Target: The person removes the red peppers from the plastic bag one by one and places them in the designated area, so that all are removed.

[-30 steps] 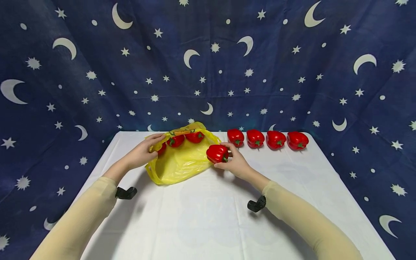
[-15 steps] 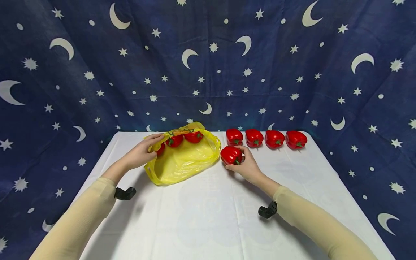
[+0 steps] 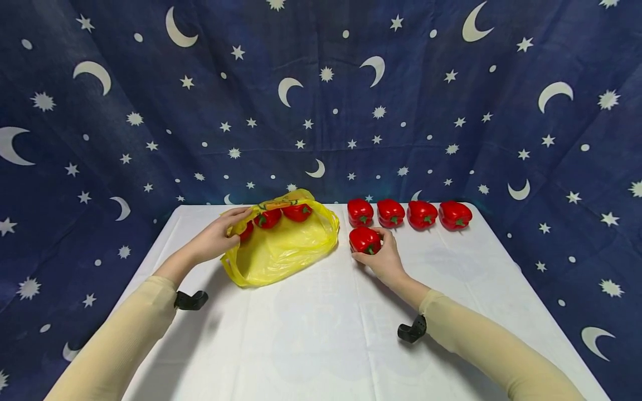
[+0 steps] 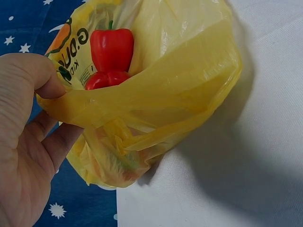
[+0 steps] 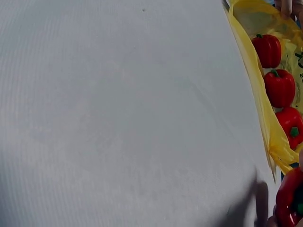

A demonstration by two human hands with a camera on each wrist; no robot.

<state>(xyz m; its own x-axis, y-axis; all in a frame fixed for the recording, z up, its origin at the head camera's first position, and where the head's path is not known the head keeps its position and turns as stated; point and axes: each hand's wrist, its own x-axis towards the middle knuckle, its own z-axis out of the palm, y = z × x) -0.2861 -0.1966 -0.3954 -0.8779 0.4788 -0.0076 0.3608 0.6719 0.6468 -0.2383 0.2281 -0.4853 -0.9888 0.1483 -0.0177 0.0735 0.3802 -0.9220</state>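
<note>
At the left, my left hand (image 3: pixel 217 238) pinches the rim of a yellow plastic bag (image 3: pixel 281 253) and holds its mouth raised. Inside the bag lie three red bell peppers (image 3: pixel 298 212), partly covered by the upper layer in the head view; the right wrist view shows all three peppers (image 5: pixel 279 88). My right hand (image 3: pixel 390 263) grips another red bell pepper (image 3: pixel 364 240) between thumb and fingers, just right of the bag. Whether that pepper touches the table I cannot tell. In the left wrist view, thumb and fingers (image 4: pixel 49 78) clasp the thin plastic edge.
Several red bell peppers (image 3: pixel 422 214) stand in a row along the back right of the white-covered table (image 3: pixel 311 334). The held pepper is in front of the row's left end. Behind the table hangs a dark blue curtain (image 3: pixel 331 106) with moons and stars.
My right hand has moved right with the bell pepper, from the bag's right edge to in front of the row's left end. The left hand stays at the bag's rim.
</note>
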